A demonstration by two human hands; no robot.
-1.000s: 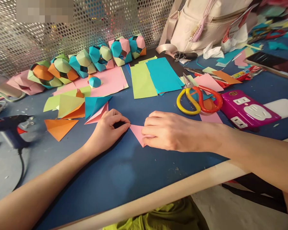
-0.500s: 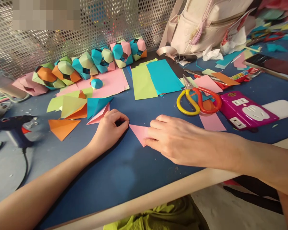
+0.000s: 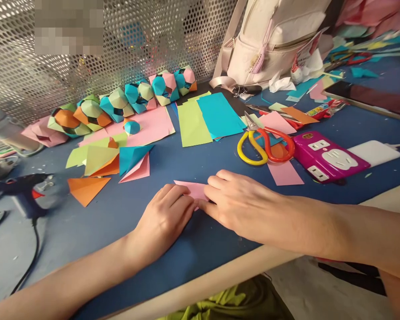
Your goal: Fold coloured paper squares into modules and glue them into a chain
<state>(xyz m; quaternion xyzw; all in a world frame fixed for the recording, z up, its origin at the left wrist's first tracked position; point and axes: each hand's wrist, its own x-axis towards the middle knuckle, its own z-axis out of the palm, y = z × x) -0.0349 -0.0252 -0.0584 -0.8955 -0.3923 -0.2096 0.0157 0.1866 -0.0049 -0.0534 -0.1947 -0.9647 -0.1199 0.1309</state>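
A small folded pink paper (image 3: 194, 188) lies on the blue table top (image 3: 160, 249) near the front edge. My left hand (image 3: 165, 218) rests on its left part, fingers curled down and pressing it. From the right, my right hand (image 3: 242, 204) pinches the paper's right edge with its fingertips. The two hands meet over the paper and hide most of it.
Yellow-and-red scissors (image 3: 265, 144), a magenta power strip (image 3: 326, 158) and a white power bank (image 3: 373, 153) lie to the right. A glue gun (image 3: 26, 191) sits at the left. Folded paper triangles (image 3: 100, 158), flat sheets (image 3: 203, 118), an origami chain (image 3: 120, 100) and a backpack (image 3: 273, 40) lie behind.
My left hand has moved right and toward me onto the pink paper. The paper looks folded flatter, and the right hand still holds it. The view has shifted a little.
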